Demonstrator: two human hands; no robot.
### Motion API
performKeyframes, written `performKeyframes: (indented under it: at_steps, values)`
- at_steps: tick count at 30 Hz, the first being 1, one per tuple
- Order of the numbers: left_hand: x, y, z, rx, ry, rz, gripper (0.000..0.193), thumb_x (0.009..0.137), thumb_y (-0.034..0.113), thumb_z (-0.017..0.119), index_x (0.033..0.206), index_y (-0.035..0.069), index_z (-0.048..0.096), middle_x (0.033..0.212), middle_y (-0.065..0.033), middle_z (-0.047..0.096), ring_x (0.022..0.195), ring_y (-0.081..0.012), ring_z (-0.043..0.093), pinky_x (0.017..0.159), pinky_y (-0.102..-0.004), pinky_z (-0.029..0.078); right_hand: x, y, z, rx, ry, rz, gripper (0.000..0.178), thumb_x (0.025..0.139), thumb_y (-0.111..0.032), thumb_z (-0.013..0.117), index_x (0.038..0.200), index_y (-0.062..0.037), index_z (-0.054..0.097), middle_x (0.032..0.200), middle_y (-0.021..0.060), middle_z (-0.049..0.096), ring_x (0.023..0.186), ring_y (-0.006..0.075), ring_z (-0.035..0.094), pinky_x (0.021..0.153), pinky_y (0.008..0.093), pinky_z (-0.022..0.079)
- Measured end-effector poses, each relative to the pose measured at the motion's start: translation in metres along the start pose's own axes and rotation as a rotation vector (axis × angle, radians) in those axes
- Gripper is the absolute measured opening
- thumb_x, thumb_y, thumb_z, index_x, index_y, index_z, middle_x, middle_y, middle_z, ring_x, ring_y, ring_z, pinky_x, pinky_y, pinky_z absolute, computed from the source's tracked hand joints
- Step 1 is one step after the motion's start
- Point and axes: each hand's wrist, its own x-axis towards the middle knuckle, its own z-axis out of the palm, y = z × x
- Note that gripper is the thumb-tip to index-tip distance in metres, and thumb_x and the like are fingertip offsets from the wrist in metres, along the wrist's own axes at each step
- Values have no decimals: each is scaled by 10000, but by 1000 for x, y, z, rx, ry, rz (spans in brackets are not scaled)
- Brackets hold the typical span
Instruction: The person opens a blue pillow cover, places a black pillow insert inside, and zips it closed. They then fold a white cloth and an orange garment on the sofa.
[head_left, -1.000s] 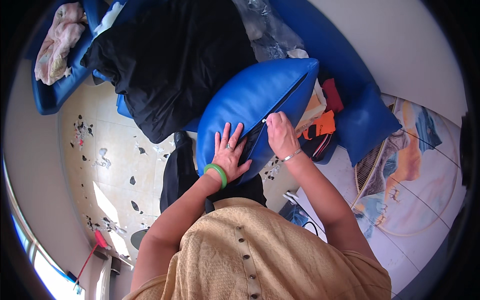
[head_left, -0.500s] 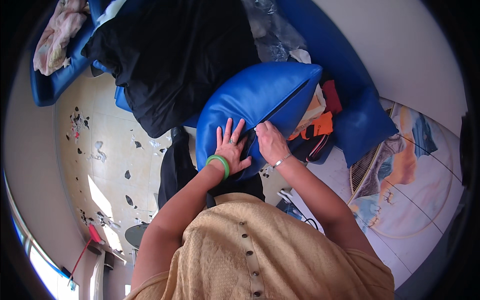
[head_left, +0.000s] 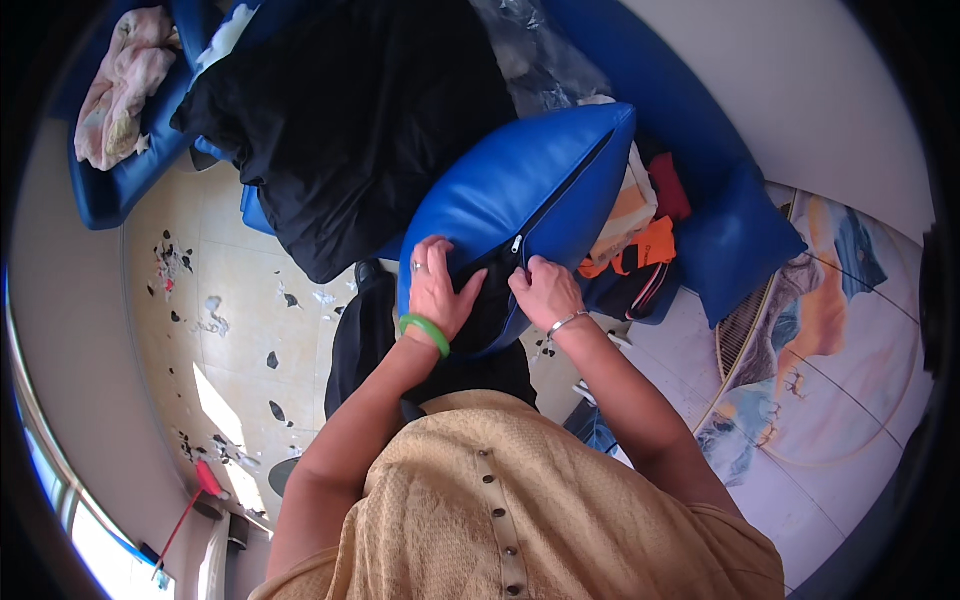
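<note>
Blue cushion (head_left: 505, 185) sits in front of the tan top (head_left: 570, 480), zip seam (head_left: 571, 187) gaping at the near end, black inner (head_left: 490, 302) showing. My left grip (head_left: 436, 292): thumb spread well away from curled fingers, resting on the cover left of the gap, nothing visibly pinched. My right grip (head_left: 549, 294): thumb and finger closed on the gap's right edge, just below the zip pull (head_left: 517, 243), not on it. I'd line up both edges, tuck the inner clear, keep the seam taut, pull along it, no yanking.
</note>
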Motion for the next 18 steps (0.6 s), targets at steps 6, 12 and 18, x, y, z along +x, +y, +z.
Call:
performKeyframes:
  at_steps: [6, 12, 18]
  values:
    - [20, -19, 25, 372, -440, -216, 397, 689, 217, 773, 940, 27, 532, 1003, -194, 624, 997, -387, 587, 847, -422, 490, -3, -6, 5, 143, 5, -189, 287, 870, -235, 528, 705, -1, 548, 700, 233, 606, 712, 435, 597, 667, 515, 477]
    - [6, -29, 41, 201, -528, -243, 217, 715, 135, 694, 856, 40, 558, 843, -199, 645, 811, -400, 629, 717, -466, 506, -4, -10, 10, 662, -331, -132, 303, 918, -168, 508, 661, -19, 454, 540, 170, 566, 456, 303, 594, 466, 421, 476]
    - [20, -13, 19, -10, -321, -65, 202, 692, 88, 705, 677, 7, 520, 656, -200, 567, 664, -384, 587, 607, -438, 466, 38, 19, 52, 414, 0, -327, 184, 868, -146, 540, 750, -5, 545, 654, 227, 603, 630, 406, 622, 584, 474, 504]
